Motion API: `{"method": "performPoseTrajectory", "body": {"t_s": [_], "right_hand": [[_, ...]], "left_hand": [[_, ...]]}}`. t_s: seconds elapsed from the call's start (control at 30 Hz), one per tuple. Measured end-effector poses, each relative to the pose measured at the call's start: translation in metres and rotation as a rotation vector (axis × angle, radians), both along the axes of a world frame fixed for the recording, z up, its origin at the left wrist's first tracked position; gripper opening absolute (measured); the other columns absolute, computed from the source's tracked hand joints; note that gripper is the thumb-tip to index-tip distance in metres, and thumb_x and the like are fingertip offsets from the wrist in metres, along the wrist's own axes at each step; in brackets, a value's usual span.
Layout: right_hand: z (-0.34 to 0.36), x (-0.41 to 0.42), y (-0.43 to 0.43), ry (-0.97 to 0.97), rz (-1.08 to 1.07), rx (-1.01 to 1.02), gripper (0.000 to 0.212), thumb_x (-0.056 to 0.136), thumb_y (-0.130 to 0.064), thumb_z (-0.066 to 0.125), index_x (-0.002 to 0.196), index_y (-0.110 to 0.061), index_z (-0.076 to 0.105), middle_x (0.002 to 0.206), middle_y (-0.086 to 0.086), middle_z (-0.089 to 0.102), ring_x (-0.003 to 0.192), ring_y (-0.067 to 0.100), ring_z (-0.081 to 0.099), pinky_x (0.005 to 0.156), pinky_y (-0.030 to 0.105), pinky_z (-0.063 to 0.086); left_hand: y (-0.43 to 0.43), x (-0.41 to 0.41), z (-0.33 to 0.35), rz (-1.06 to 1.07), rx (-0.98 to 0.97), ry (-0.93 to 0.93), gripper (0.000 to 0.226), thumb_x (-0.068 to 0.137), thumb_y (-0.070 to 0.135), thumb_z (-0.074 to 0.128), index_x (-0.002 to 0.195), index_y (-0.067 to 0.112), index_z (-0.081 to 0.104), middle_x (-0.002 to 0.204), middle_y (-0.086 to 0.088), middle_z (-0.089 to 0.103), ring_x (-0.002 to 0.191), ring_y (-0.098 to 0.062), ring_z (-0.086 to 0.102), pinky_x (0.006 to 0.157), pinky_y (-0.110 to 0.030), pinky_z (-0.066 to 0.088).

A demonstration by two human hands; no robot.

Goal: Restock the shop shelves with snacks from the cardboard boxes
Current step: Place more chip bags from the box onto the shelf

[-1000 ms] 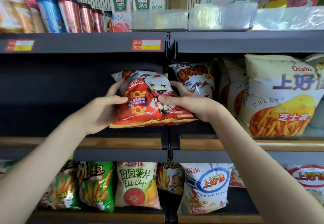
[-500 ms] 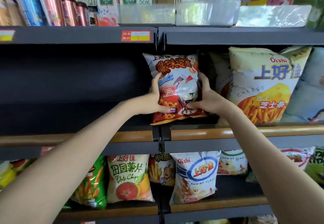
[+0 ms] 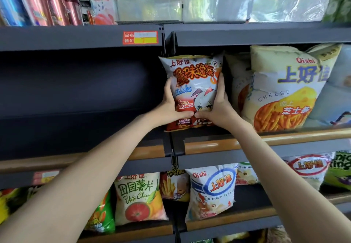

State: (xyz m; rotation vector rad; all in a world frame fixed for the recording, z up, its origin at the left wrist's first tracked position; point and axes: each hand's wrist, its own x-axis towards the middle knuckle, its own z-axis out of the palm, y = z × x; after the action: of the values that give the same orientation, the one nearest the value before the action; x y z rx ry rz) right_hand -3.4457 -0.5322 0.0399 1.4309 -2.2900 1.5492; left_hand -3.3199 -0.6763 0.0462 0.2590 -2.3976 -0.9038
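Clasping snack bag (image 3: 193,75) upright on shelf (image 3: 284,138) | left grip (image 3: 171,107), right grip (image 3: 218,109) curled round its sides | cheese bag (image 3: 284,90) beside

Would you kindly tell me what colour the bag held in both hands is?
The bag is white above, red below, with orange lettering; head view.

Two hands (image 3: 168,107) (image 3: 218,108), one gripped snack bag (image 3: 193,79), three pink cans (image 3: 33,3) (image 3: 57,9) (image 3: 73,12).

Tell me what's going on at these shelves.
A person is stocking a shop shelf. The left hand and right hand grip a red-and-white snack bag by its sides, holding it upright at the middle shelf, just left of a large Oishi cheese-stick bag. Neither hand has let go. Whether the bag already rests on the shelf cannot be told.
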Motion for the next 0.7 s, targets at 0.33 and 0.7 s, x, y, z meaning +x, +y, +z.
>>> {"method": "performPoseTrajectory", "body": {"t_s": [0.33, 0.7], "right_hand": [[0.008, 0.008, -0.002, 0.062, -0.085, 0.072, 0.140, 0.066, -0.020, 0.088, 0.148, -0.031, -0.024, 0.154, 0.017, 0.019, 0.138, 0.035, 0.033, 0.110, 0.051, 0.035], [0.017, 0.033, 0.006, 0.434, -0.275, 0.215, 0.125, 0.070, -0.033, 0.084, 0.151, -0.022, -0.012, 0.161, 0.015, -0.007, 0.148, 0.036, -0.004, 0.115, 0.051, 0.017]], "left_hand": [[-0.017, -0.013, 0.012, -0.033, 0.030, -0.239, 0.132, 0.083, 0.029, 0.074, 0.131, 0.028, -0.049, 0.159, -0.003, -0.019, 0.148, -0.022, 0.001, 0.120, -0.043, 0.015], [0.006, 0.017, 0.019, 0.238, -1.036, -0.053, 0.108, 0.079, 0.048, 0.072, 0.152, 0.023, -0.003, 0.161, -0.016, 0.000, 0.148, -0.034, -0.001, 0.118, -0.052, 0.006]]}}
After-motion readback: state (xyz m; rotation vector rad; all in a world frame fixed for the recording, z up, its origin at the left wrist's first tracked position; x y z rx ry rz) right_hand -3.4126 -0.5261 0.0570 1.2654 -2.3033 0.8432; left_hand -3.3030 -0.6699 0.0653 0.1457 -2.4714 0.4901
